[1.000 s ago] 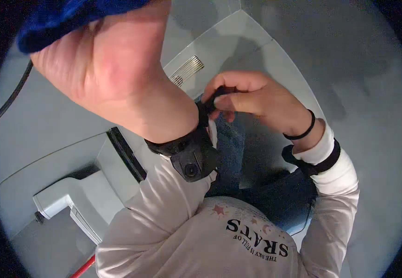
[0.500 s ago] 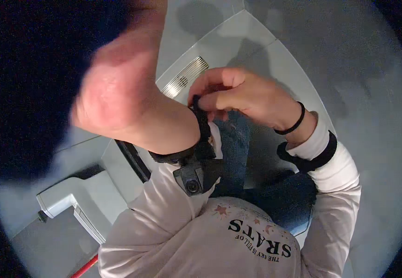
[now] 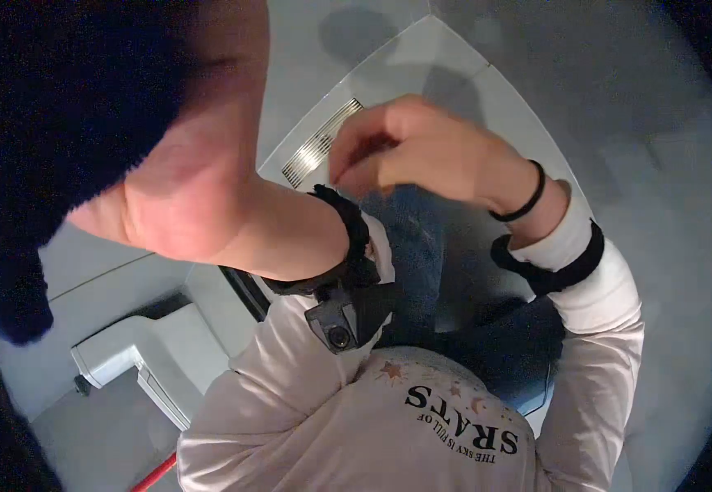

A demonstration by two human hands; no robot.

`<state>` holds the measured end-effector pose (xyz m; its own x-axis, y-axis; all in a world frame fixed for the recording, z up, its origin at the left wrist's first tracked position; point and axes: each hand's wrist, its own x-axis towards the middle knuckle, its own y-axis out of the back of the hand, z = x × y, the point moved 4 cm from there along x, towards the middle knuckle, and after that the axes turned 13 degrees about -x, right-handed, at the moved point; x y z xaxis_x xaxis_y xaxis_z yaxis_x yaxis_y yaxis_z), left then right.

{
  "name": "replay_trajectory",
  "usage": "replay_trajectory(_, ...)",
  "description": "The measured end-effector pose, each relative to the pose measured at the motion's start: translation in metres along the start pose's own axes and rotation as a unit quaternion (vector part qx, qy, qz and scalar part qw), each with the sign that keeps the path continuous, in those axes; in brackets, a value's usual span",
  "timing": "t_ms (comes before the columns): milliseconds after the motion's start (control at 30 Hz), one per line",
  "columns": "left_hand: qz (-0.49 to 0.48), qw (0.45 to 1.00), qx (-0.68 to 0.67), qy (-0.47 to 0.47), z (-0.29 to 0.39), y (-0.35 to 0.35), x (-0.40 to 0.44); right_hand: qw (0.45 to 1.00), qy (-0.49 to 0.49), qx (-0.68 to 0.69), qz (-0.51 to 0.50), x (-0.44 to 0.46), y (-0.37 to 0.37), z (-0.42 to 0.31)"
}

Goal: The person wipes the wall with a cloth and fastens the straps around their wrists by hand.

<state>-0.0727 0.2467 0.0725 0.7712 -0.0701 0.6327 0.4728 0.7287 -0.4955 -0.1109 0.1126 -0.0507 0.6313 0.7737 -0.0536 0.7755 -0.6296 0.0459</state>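
Note:
My left hand [image 3: 180, 197] is very close to the camera at the upper left. Dark blue fuzzy fabric [image 3: 85, 107] covers its fingers, so its grip is hidden. A black fuzzy strap [image 3: 354, 225] circles my left wrist and carries a small black camera [image 3: 340, 324]. Just above the strap's free end is my right hand [image 3: 422, 152], its blurred fingers curled and tips close together, with nothing visible between them. It wears a thin black band [image 3: 530, 197]. Another black strap [image 3: 565, 266] wraps the right sleeve cuff.
A ribbed metal grille [image 3: 317, 148] lies behind my right hand on a pale floor panel. A white angled fixture [image 3: 155, 353] stands at the lower left, with a red bar [image 3: 155, 474] below it. Jeans-clad legs [image 3: 487, 348] are beneath my arms.
My right hand has let go of the strap on my left wrist and risen slightly. The dark blue fabric covers more of the upper left. My left hand has shifted a little.

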Motion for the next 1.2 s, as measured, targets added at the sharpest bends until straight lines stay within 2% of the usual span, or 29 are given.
replay_trajectory(67,-0.003,0.998,0.056,-0.034,-0.007,-0.008,0.000,0.996,-0.003,0.027,0.080,-0.007,0.016,0.002)
replay_trajectory(200,-0.013,0.979,0.183,-0.093,-0.027,-0.026,-0.010,0.996,0.023,0.048,0.074,-0.013,0.022,0.004)
replay_trajectory(267,-0.017,0.965,0.232,-0.119,-0.032,-0.032,-0.014,0.989,0.121,-0.070,0.055,-0.015,0.016,-0.006)
replay_trajectory(400,-0.028,0.938,0.304,-0.164,-0.035,-0.035,-0.019,0.991,0.124,-0.048,-0.018,-0.018,0.012,-0.005)
replay_trajectory(467,-0.034,0.922,0.336,-0.187,-0.032,-0.041,-0.021,0.992,0.102,-0.050,0.062,-0.015,0.014,0.001)
replay_trajectory(533,-0.032,0.908,0.364,-0.204,-0.024,-0.041,-0.022,0.988,0.104,-0.099,0.064,-0.011,0.005,0.000)
replay_trajectory(567,-0.030,0.906,0.372,-0.202,-0.025,-0.040,-0.021,0.980,0.070,-0.160,0.091,-0.011,0.002,0.001)
replay_trajectory(600,-0.023,0.915,0.365,-0.173,-0.031,-0.036,-0.021,0.967,0.036,-0.221,0.120,-0.016,0.001,0.003)
replay_trajectory(633,0.000,0.970,0.238,-0.042,-0.056,-0.016,-0.010,0.965,0.035,-0.231,0.116,-0.024,-0.001,0.008)
replay_trajectory(667,-0.002,0.988,0.120,0.097,-0.111,0.019,-0.039,0.960,0.034,-0.216,0.173,-0.034,-0.008,0.069)
replay_trajectory(700,0.040,0.983,0.087,0.157,-0.139,0.035,-0.042,0.953,0.014,-0.212,0.216,-0.041,-0.001,0.078)
replay_trajectory(733,0.087,0.972,0.052,0.213,-0.166,0.048,-0.045,0.952,0.017,-0.220,0.214,-0.048,-0.002,0.079)
replay_trajectory(767,0.161,0.960,0.120,0.195,-0.187,0.065,-0.054,0.951,-0.001,-0.175,0.254,-0.053,0.001,0.084)
replay_trajectory(800,0.159,0.957,0.101,0.221,-0.203,0.072,-0.062,0.946,-0.021,-0.131,0.296,-0.061,-0.001,0.083)
replay_trajectory(833,0.156,0.952,0.082,0.249,-0.218,0.078,-0.073,0.946,-0.020,-0.137,0.294,-0.064,-0.009,0.082)
replay_trajectory(867,0.185,0.944,0.109,0.250,-0.223,0.079,-0.086,0.925,0.021,-0.210,0.315,-0.065,-0.021,0.074)
replay_trajectory(900,0.203,0.941,0.113,0.248,-0.257,0.102,-0.075,0.906,0.060,-0.273,0.319,-0.046,0.006,0.083)
replay_trajectory(933,0.211,0.915,0.200,0.278,-0.264,0.104,-0.081,0.905,0.058,-0.277,0.318,-0.043,-0.001,0.083)
replay_trajectory(967,0.215,0.882,0.285,0.307,-0.275,0.109,-0.087,0.880,0.056,-0.333,0.333,-0.041,-0.009,0.084)
replay_trajectory(1000,0.191,0.877,0.315,0.308,-0.290,0.113,-0.087,0.852,0.055,-0.388,0.346,-0.039,-0.013,0.088)
replay_trajectory(1033,0.190,0.880,0.310,0.306,-0.302,0.117,-0.087,0.854,0.056,-0.384,0.346,-0.036,-0.011,0.095)
replay_trajectory(1067,0.142,0.886,0.341,0.279,-0.309,0.112,-0.084,0.852,0.053,-0.390,0.345,-0.037,-0.005,0.097)
replay_trajectory(1100,0.094,0.890,0.371,0.247,-0.314,0.105,-0.077,0.882,0.025,-0.340,0.326,-0.039,0.005,0.098)
replay_trajectory(1133,0.093,0.894,0.370,0.237,-0.314,0.090,-0.066,0.907,0.002,-0.289,0.306,-0.042,0.017,0.098)
replay_trajectory(1200,0.078,0.854,0.445,0.259,-0.309,0.074,-0.068,0.917,0.019,-0.258,0.303,-0.047,0.019,0.100)
